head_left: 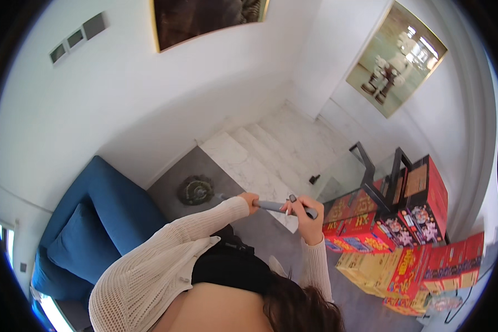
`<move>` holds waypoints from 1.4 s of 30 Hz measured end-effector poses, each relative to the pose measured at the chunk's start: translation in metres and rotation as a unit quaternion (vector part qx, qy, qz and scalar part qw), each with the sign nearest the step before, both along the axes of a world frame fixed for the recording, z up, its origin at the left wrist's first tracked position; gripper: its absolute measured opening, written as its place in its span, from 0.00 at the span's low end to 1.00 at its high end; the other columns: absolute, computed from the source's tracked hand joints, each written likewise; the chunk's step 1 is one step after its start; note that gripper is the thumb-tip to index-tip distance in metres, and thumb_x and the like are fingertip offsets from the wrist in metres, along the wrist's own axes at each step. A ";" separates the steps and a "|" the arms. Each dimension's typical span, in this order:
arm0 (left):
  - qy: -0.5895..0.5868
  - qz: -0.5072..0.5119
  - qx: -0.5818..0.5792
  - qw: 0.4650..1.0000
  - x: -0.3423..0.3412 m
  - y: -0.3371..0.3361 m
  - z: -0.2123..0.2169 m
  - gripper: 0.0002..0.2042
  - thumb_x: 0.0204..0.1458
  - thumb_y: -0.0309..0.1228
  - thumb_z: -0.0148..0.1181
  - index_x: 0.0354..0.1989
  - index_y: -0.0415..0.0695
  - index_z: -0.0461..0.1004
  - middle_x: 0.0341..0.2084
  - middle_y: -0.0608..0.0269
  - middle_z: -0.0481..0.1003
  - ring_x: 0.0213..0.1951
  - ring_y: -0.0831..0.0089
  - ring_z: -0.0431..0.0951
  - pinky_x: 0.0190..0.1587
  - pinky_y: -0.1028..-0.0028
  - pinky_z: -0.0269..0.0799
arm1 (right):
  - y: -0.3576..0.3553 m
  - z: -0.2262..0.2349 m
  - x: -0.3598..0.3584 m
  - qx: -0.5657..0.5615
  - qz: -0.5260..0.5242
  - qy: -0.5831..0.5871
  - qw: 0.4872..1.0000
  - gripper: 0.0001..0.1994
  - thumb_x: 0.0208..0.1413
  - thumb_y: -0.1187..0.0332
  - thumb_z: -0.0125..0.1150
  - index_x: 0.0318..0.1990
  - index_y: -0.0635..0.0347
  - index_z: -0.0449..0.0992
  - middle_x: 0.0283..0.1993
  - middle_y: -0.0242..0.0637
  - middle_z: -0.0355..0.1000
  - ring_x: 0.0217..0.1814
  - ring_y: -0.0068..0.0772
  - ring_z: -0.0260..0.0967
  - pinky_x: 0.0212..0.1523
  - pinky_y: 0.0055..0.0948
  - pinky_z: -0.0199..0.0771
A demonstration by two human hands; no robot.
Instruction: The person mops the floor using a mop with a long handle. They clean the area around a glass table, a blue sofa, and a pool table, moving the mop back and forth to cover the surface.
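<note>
A mop with a grey handle point(271, 206) slants across the middle of the view. Its round, dark greenish head point(196, 190) rests on the grey floor near the blue sofa. My left hand point(249, 203) is closed around the handle, lower down toward the head. Up near the handle's rounded dark end, my right hand point(305, 217) grips it too. Both forearms are in cream knit sleeves. Part of the shaft below my left hand is hidden by that arm.
A blue sofa point(133, 210) stands at the left by the white wall. White marble steps point(243, 157) rise ahead. To the right, a glass railing with a black handrail point(366, 166) borders stacked red boxes point(429, 199) and yellow boxes point(368, 268). A small black object point(314, 179) sits on the marble.
</note>
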State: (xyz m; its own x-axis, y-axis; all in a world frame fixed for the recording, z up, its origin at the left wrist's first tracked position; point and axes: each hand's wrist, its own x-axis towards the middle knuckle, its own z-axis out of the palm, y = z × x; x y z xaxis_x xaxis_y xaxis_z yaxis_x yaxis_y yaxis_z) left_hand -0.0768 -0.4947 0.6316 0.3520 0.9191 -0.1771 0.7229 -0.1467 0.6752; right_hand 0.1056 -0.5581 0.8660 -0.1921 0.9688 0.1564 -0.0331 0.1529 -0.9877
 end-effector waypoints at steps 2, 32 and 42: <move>-0.046 -0.004 0.017 0.999 0.019 0.007 0.018 0.07 0.38 0.29 0.57 0.20 0.44 0.65 0.19 0.51 0.70 0.25 0.50 0.71 0.27 0.59 0.65 | -0.003 0.007 0.003 0.034 -0.044 -0.038 0.998 0.09 0.52 0.80 0.51 0.20 0.70 0.68 0.19 0.35 0.69 0.26 0.25 0.71 0.30 0.23 0.69; -0.130 -0.077 0.061 0.987 -0.140 0.027 -0.161 0.09 0.49 0.29 0.61 0.34 0.40 0.69 0.30 0.58 0.73 0.31 0.66 0.73 0.35 0.68 0.70 | -0.032 -0.035 -0.095 0.016 -0.090 0.052 0.994 0.10 0.57 0.74 0.52 0.24 0.68 0.71 0.24 0.32 0.70 0.28 0.19 0.65 0.32 0.21 0.65; -0.501 0.376 -0.479 0.615 -0.033 -0.015 -0.065 0.36 0.41 0.39 0.71 0.58 0.44 0.60 0.57 0.51 0.63 0.60 0.55 0.62 0.55 0.59 0.66 | -0.078 -0.044 -0.039 -0.030 -0.208 0.024 0.977 0.12 0.59 0.70 0.53 0.25 0.67 0.72 0.21 0.32 0.68 0.24 0.18 0.63 0.27 0.22 0.63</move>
State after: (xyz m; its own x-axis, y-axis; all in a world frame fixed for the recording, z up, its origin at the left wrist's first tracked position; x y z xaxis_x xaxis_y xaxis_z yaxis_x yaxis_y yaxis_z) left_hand -0.1094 -0.5095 0.5664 0.2646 0.5317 -0.8045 -0.5072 0.7863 0.3528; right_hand 0.0666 -0.6360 0.8218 0.2271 0.9692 0.0954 -0.0260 0.1040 -0.9942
